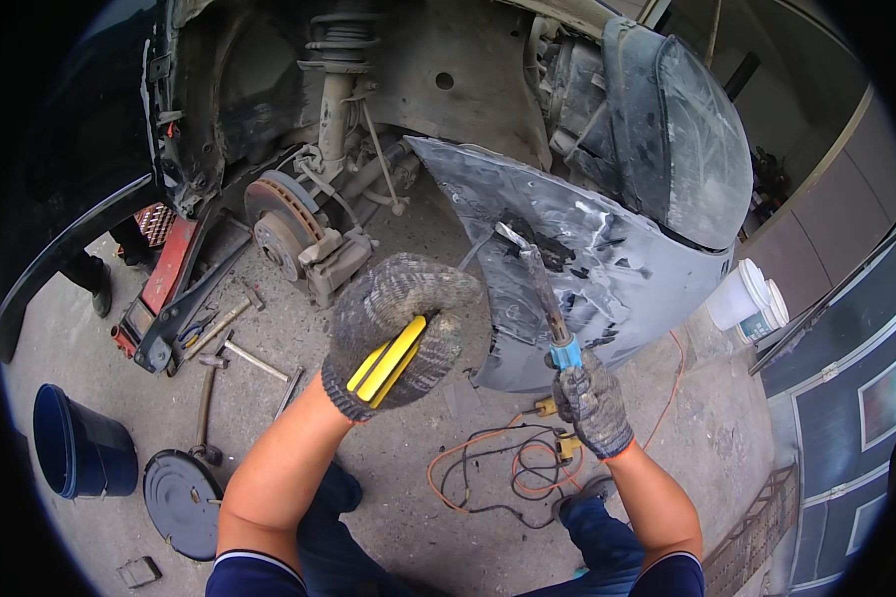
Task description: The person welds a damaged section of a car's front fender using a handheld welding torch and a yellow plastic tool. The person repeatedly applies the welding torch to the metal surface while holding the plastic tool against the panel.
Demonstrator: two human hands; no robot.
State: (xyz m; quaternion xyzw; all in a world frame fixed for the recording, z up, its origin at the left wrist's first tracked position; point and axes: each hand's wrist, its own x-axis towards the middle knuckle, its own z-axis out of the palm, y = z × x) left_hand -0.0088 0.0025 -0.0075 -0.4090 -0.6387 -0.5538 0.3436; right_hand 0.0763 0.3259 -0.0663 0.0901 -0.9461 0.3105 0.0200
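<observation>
Grey, scuffed panel (647, 289) fills the space just ahead of you, right of the exposed brake disc (285, 227), with a dark, rough patch (558, 254) on its upper part. Your gloved left grip (413, 303) is closed around a yellow-handled tool (393, 358); a thin grey strip (478, 247) rises beyond that fist, though you can't tell from this angle whether the two are joined. Your gloved right grip (595, 406) is wrapped round a blue-collared tool (544, 289), its metal tip (510, 236) over the panel close to the strip; contact can't be judged.

If that tip is hot, which doesn't show, lingering on one spot could scorch or warp the panel, and drifting left could bring it against your other glove. A loose right wrist could let the long shaft skid and gouge the surface. Below, the looped cables (468, 438) lie near your shoe (589, 492); a careless step could snag them and jolt your aim.
</observation>
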